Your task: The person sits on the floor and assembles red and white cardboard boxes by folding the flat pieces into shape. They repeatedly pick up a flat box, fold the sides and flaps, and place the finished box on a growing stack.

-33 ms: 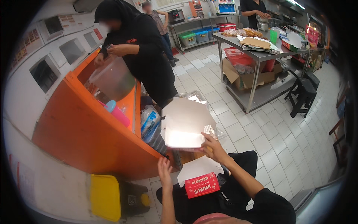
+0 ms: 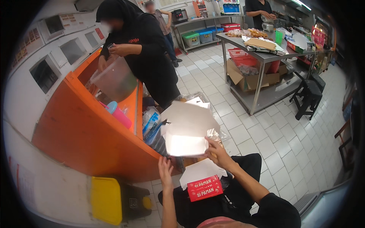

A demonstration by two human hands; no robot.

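Note:
My right hand (image 2: 217, 152) grips the right edge of a partly folded white cardboard box (image 2: 186, 131), its plain inner side up and its lid panel spread away from me. Fold lines show around the box's shallow base, and its near edge hangs over my lap. My left hand (image 2: 165, 173) is held up beside the near left corner, fingers stretched out and apart, with nothing in it. Across my lap lies another box (image 2: 204, 188), red and printed on its near side, with a white flap (image 2: 201, 171) standing open behind.
At left runs an orange counter (image 2: 95, 136) where a person in black (image 2: 148, 49) reaches into a clear plastic tub (image 2: 116, 78). A yellow-lidded bin (image 2: 106, 199) stands near my left. Beyond the tiled floor are a steel table (image 2: 262, 57) and black stools (image 2: 307, 95).
The white box has shifted slightly toward me and tilted, so its base and folds show more. My left hand has moved a little to the left.

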